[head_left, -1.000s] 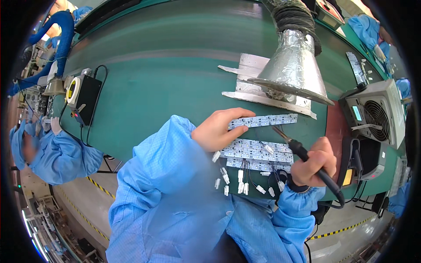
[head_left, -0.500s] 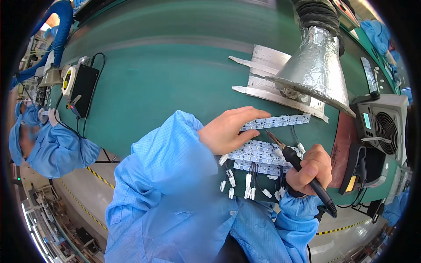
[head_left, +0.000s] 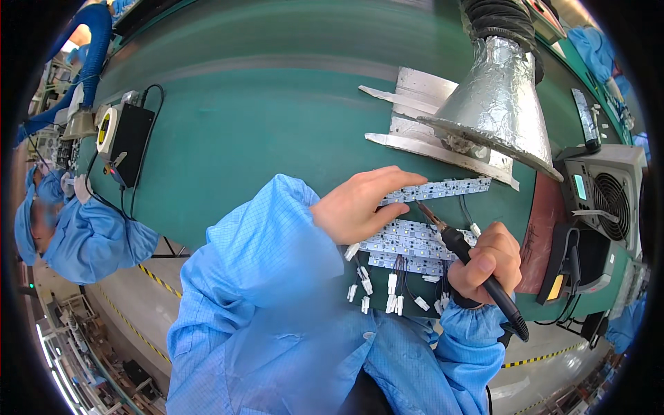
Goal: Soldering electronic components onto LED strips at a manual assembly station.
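Note:
My left hand grips the left end of a narrow white LED circuit board, its thumb below the near edge and its fingers over the far side. In my right hand is a soldering iron, its dark handle slanting up to the left. The iron's tip is at the board's near edge, right of my left thumb; whether it touches cannot be made out. Nearer to me lie several similar boards close together, with white plug connectors on short wires hanging toward me.
A foil-covered fume hood stands over a white metal rack beyond the boards. To the right are a grey station with a fan and an iron holder. A black box sits far left; a co-worker's blue sleeve is beyond.
The soldering iron and my right hand have shifted slightly left, bringing the tip a little farther up along the board's near edge. My left hand stays on the board.

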The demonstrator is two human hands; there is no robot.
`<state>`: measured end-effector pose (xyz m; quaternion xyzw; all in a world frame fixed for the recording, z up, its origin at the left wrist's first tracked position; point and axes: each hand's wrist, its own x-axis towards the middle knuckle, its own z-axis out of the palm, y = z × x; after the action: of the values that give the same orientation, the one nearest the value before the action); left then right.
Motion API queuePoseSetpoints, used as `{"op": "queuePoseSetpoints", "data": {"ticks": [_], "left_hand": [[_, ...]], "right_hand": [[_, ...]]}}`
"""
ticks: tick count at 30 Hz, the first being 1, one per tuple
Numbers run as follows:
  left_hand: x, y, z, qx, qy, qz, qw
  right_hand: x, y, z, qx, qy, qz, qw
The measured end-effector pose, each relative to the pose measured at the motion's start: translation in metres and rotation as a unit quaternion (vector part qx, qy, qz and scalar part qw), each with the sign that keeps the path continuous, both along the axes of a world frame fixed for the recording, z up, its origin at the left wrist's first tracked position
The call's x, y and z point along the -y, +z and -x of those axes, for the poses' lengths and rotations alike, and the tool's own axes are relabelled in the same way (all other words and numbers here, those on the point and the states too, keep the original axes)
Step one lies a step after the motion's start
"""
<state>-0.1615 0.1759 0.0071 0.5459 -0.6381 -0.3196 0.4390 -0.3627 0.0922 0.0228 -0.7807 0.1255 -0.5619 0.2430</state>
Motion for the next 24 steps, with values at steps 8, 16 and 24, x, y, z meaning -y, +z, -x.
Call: {"op": "queuePoseSetpoints", "data": {"ticks": [8, 16, 24], "left_hand": [[0.000, 0.001, 0.000, -0.002, 0.000, -0.007, 1.000], [0.001, 0.002, 0.000, -0.001, 0.001, -0.021, 1.000], [-0.001, -0.001, -0.003, 0.000, 0.017, -0.021, 1.000]], "right_hand": [[0.000, 0.001, -0.001, -0.008, 0.001, 0.002, 1.000], [0.001, 0.002, 0.000, -0.021, 0.007, 0.009, 1.000], [0.014, 0.003, 0.013, 0.078, -0.094, -0.026, 0.992]]}}
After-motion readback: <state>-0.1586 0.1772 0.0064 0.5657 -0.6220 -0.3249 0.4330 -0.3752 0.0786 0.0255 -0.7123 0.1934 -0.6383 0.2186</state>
